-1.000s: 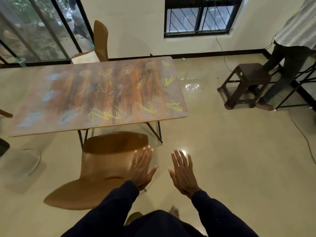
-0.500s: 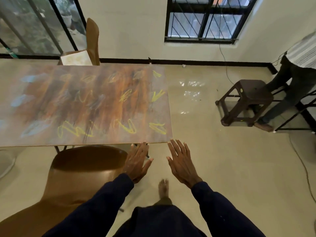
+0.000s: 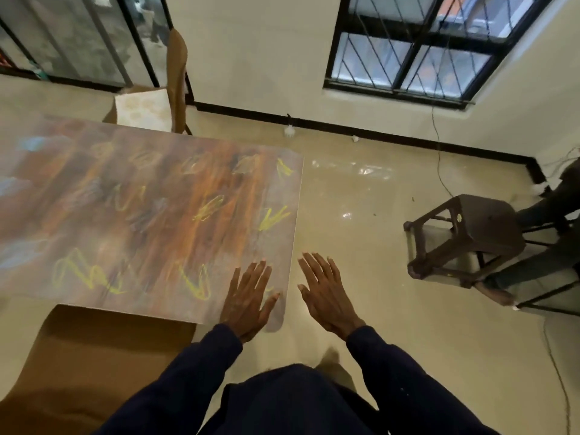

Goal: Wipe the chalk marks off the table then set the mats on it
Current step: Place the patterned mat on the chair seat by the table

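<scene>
Now that the person has reached the table (image 3: 150, 233), left hand (image 3: 248, 296) is over its corner, right hand (image 3: 326, 293) beside; grips wide, empty; chalk marks (image 3: 84, 274) unwiped.

Worktop (image 3: 157, 215) fills left half of view, chalk marks (image 3: 273, 218) spread across it. Left hand (image 3: 248, 296) flat over worktop's near-right corner, contact unclear. Right hand (image 3: 326, 293) just right of that edge, over the floor (image 3: 361, 246), apart from left hand. Chair (image 3: 94, 356) at worktop's near side, front-left of person. 2nd chair (image 3: 175, 73) behind far side w/ mats (image 3: 141, 111) on its seat. Stool (image 3: 470, 233) on floor well right of worktop, another person (image 3: 558, 215) just right of it at frame edge. Window (image 3: 423, 51) in wall behind.
</scene>
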The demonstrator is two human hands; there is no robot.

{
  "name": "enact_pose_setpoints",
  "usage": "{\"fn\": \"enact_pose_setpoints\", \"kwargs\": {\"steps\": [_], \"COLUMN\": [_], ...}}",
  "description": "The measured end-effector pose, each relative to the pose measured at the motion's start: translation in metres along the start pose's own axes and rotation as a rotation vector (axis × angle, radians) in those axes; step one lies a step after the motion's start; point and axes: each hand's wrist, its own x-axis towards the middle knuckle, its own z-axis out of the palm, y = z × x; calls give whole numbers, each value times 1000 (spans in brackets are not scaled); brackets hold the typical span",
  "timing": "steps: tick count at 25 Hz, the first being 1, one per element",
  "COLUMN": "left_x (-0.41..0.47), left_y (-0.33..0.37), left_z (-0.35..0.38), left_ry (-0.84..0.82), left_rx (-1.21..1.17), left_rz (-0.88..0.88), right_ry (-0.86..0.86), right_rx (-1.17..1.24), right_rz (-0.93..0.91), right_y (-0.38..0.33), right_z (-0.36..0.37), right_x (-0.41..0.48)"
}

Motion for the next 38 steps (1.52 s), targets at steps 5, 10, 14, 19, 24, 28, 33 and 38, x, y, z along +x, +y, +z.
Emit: {"fn": "enact_pose_setpoints", "kwargs": {"steps": [5,10,14,19,24,28,33,38], "left_x": [86,165,233,329,439,516,599,672], "left_y": [22,61,78,74,14,-29,-90,-157], "left_z": [29,46,57,73,100,107,100,97], "left_ry": [13,76,161,211,182,258,316,384], "left_rx": [106,189,169,208,254,240,228,281], "left_rz": [-163,-275,-372,-348,-367,-370,-501,-623], "right_ry": [-38,-44,-16,42,51,91,58,-22], "right_rx": [25,60,102,132,103,99,152,217], "right_rz": [-181,-355,-393,-463,-504,-548,-553,-681], "right_y": [95,182,234,285,338,367,379,381], "right_z": [-1,-29,-51,-62,-61,-69,-69,-43], "right_x": [79,148,211,292,403,492,621,748]}}
